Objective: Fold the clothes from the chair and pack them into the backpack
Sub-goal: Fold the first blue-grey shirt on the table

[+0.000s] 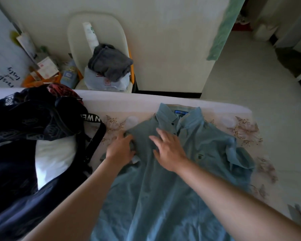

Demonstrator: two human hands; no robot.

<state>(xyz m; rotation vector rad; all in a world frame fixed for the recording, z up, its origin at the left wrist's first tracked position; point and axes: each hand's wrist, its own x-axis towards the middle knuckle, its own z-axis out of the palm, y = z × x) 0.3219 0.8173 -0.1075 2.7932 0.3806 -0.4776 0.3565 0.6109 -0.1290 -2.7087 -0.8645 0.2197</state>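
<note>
Head view: the blue shirt (pixel 163 197) lies face up on the bed (pixel 181 103), collar toward the far edge, with the dark backpack (pixel 33 115) on the bed just beside it at the left. The left hand (pixel 120 148) grips bunched sleeve fabric with curled fingers; the right hand (pixel 169 150) rests flat on the chest, fingers spread. Beyond the bed, the chair (pixel 76 32) carries a grey garment (pixel 109 61).

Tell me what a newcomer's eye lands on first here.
A blue polo shirt lies spread across the bed, the left hand gripping its sleeve and the right hand flat on its chest. A dark backpack sits at left; grey clothes wait on the chair behind.
</note>
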